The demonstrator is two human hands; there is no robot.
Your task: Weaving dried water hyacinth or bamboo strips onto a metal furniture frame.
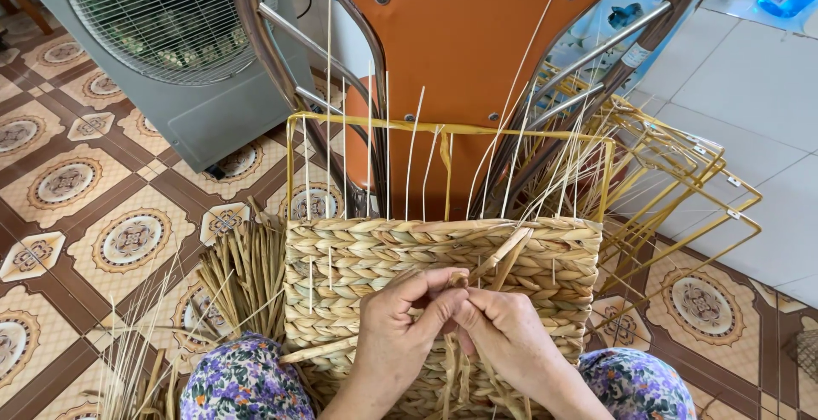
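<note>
Straw-coloured braid covers the lower half of the woven basket, which rests on the person's lap at six o'clock, its yellow wire frame rising toward twelve. Both hands meet at the centre of the braided wall. Left hand curls, fingertips pinching a flat fibre strand; right hand closes on the same strand just beside it. Loose fibre bundle lies at nine o'clock, spare wire frames at three, fan at eleven.
</note>
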